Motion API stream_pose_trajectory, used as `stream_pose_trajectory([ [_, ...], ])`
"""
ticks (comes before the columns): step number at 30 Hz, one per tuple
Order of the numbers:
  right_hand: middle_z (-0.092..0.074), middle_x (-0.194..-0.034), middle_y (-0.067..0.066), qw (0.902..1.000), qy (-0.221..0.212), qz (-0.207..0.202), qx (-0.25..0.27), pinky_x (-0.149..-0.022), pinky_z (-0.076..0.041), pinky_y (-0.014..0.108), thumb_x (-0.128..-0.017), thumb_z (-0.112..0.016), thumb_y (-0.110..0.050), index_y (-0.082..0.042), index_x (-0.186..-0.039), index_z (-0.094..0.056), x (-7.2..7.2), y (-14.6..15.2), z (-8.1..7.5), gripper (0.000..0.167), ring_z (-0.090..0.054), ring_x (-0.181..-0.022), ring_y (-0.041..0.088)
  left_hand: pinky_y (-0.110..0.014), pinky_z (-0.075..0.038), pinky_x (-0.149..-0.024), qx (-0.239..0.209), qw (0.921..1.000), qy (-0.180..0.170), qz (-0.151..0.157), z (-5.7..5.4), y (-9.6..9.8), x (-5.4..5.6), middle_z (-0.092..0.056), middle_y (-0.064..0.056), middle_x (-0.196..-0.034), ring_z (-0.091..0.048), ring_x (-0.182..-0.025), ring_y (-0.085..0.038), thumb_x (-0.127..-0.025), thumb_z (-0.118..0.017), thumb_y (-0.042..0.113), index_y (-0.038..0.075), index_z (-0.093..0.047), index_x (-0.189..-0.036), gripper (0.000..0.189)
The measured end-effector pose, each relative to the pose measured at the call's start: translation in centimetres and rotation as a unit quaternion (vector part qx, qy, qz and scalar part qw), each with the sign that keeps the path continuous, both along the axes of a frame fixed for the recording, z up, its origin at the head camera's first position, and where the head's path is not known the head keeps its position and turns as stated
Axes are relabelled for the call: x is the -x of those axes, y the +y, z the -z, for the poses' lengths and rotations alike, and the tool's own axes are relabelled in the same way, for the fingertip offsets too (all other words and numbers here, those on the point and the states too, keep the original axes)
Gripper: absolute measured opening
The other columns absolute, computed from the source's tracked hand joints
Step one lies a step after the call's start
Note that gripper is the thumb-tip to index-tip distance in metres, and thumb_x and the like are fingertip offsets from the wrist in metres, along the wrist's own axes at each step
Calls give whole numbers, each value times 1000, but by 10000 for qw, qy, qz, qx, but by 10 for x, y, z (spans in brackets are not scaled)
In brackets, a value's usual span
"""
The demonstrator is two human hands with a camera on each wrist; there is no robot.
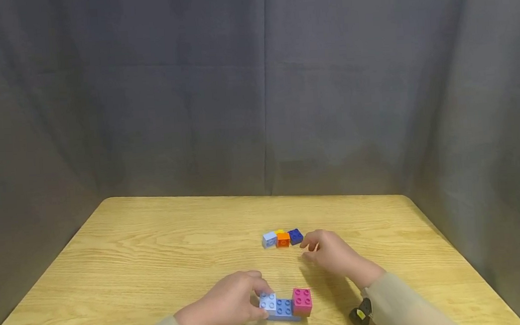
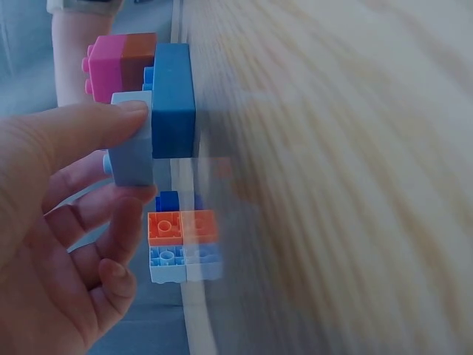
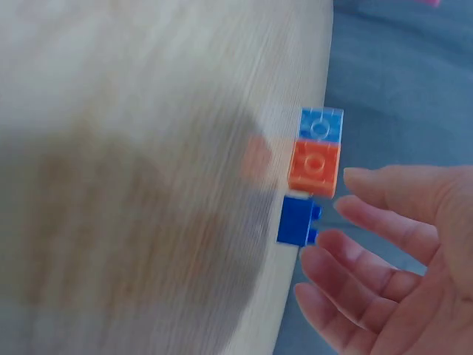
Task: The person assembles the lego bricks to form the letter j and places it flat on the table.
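My left hand (image 1: 235, 300) pinches the light blue toy brick (image 2: 131, 159) between thumb and fingers. That brick sits on one end of a longer blue brick (image 1: 284, 308); a pink brick (image 1: 302, 298) stacked on a brownish-orange one (image 2: 139, 61) stands at the other end. Over the table, my right hand (image 1: 331, 252) reaches toward the loose bricks with relaxed, slightly bent fingers and nothing between them. Closest to its fingertips lies a dark blue brick (image 3: 295, 220), studs toward the hand in the right wrist view. An orange brick (image 3: 315, 164) is beside it.
Another light blue brick (image 1: 269, 239) lies on its side left of the orange one, with a yellow brick (image 1: 280, 231) partly hidden behind. All are on a wooden table (image 1: 180, 248) with grey curtains (image 1: 183, 97) around it. A black band (image 1: 361, 314) is on the right wrist.
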State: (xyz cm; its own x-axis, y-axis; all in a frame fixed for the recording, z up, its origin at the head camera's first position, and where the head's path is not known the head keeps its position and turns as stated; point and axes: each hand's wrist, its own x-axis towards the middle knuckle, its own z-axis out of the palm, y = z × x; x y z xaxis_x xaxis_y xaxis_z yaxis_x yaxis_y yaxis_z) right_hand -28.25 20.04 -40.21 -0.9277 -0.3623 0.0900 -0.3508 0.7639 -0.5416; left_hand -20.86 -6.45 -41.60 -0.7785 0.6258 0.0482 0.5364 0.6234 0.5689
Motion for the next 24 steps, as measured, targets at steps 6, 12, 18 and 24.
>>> stream_pose_trajectory([
  [6, -61, -98, 10, 9984, 3, 562, 35, -71, -50, 37, -84, -75, 1, -8, -107, -73, 28, -1, 4, 25, -55, -83, 23, -32, -49, -89, 58, 10000, 39, -16, -1, 0, -1, -58, 23, -97, -56, -95, 0, -78, -84, 27, 25, -75, -107, 31],
  [12, -58, -109, 13, 9990, -94, 427, -20, -89, -49, 47, -81, -76, 6, -8, -114, -72, 45, -8, 8, 36, -56, -100, 32, -31, -49, -87, 3, 10000, 56, 37, 0, -1, 0, -58, 23, -96, -56, -94, 0, -78, -84, 26, 24, -76, -107, 30],
  [18, -59, -111, 11, 9993, -172, 241, -236, -100, -42, 50, -78, -79, 6, -9, -118, -71, 52, -15, 13, 44, -54, -109, 33, -30, -49, -86, -22, 9999, 94, 65, 1, -1, 0, -58, 23, -96, -56, -93, 0, -78, -84, 26, 24, -75, -107, 30],
  [24, -62, -112, 9, 9991, -126, 220, -327, -97, -45, 46, -77, -82, 1, -10, -109, -74, 55, -16, 15, 35, -55, -108, 30, -31, -49, -86, -3, 10000, 26, 53, -1, 0, 1, -58, 23, -96, -56, -92, 0, -79, -84, 27, 24, -75, -107, 30],
])
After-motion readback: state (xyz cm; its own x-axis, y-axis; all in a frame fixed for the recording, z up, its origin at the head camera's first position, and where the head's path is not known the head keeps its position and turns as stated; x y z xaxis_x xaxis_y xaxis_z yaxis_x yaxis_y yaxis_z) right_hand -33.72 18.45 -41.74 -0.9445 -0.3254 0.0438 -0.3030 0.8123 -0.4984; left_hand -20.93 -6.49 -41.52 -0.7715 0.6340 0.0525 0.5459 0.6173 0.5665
